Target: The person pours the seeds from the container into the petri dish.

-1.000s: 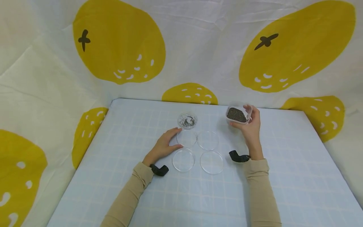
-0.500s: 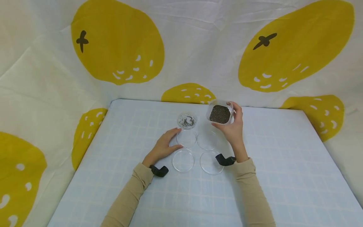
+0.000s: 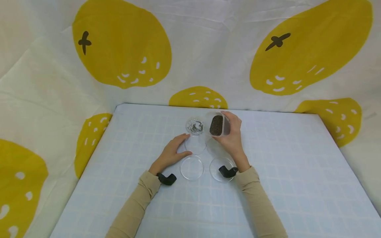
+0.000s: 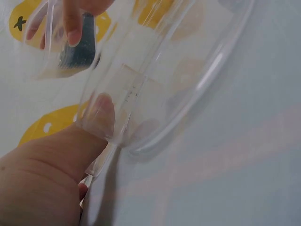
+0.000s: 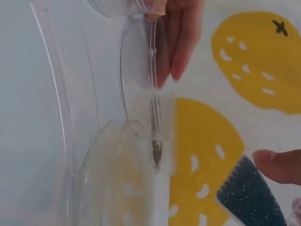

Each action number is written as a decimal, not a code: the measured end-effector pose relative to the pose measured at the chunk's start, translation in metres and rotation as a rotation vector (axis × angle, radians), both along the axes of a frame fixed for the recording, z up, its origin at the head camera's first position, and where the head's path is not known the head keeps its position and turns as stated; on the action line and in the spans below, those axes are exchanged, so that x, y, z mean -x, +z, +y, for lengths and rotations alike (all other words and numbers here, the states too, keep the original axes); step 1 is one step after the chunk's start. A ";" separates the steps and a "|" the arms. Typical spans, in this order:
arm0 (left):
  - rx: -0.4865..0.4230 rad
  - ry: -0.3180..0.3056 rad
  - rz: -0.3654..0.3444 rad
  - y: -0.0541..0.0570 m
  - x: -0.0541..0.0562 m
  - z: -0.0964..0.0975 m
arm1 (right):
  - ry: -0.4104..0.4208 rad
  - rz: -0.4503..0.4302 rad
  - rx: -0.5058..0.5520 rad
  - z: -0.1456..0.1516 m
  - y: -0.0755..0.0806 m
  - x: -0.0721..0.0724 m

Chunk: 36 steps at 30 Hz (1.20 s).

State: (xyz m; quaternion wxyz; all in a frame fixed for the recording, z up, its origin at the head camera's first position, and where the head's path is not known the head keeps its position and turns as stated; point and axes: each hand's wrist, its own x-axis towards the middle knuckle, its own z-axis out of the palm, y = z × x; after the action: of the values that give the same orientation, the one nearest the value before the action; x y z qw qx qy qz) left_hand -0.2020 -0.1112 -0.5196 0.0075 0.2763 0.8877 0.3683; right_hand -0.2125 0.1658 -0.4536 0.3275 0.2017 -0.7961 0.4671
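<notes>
My right hand [image 3: 233, 138] grips a clear plastic tub [image 3: 227, 127] of dark, soil-like grains [image 3: 216, 125], thumb at the near side and fingers at the far side. The tub is raised and tipped to the left, its mouth facing a petri dish [image 3: 194, 126] with dark bits in it. My left hand [image 3: 170, 154] holds a clear petri dish [image 3: 195, 145] just in front of that one, thumb and forefinger at its rim. In the left wrist view the thumb [image 4: 104, 113] shows against the clear wall. The right hand and tub largely hide another dish.
Two more clear petri dishes lie nearer, one on the left [image 3: 192, 168] and one on the right [image 3: 218, 172], partly covered by the black wrist mount [image 3: 228, 172]. A pale checked cloth [image 3: 184, 211] covers the table. A fruit-print curtain [image 3: 208, 66] stands behind.
My right hand has moved left with the tub, from the back right to beside the dish with dark bits, and tilted it leftward. The left hand stays on its petri dish.
</notes>
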 end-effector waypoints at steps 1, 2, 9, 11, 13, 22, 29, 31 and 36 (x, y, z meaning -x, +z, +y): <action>-0.004 -0.001 0.000 0.000 0.000 0.000 | 0.006 0.011 -0.008 -0.001 -0.001 0.000; -0.004 -0.001 -0.001 0.000 0.000 0.000 | 0.013 0.019 -0.016 -0.003 -0.001 0.001; 0.011 0.003 -0.005 -0.001 0.000 -0.002 | 0.063 0.006 -0.049 -0.010 -0.003 -0.001; 0.010 0.003 -0.009 0.000 0.001 -0.002 | 0.069 -0.005 -0.058 -0.012 -0.003 -0.001; 0.009 0.001 -0.009 0.000 0.001 -0.001 | 0.076 -0.002 -0.070 -0.013 -0.003 -0.001; 0.003 -0.001 0.011 0.001 0.001 0.000 | 0.119 0.064 -0.114 -0.019 -0.007 0.001; -0.003 0.004 0.002 0.002 0.000 0.000 | 0.127 0.071 -0.140 -0.026 -0.007 -0.001; -0.005 0.004 -0.007 0.002 0.000 0.000 | 0.131 0.067 -0.150 -0.028 -0.007 -0.002; -0.008 0.003 -0.021 0.002 0.000 -0.001 | 0.132 0.060 -0.166 -0.030 -0.007 -0.003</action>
State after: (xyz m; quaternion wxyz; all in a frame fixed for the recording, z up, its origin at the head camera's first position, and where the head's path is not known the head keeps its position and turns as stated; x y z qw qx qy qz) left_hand -0.2017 -0.1119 -0.5172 0.0152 0.2711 0.8864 0.3749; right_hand -0.2095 0.1354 -0.4605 0.3019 0.2942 -0.8068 0.4139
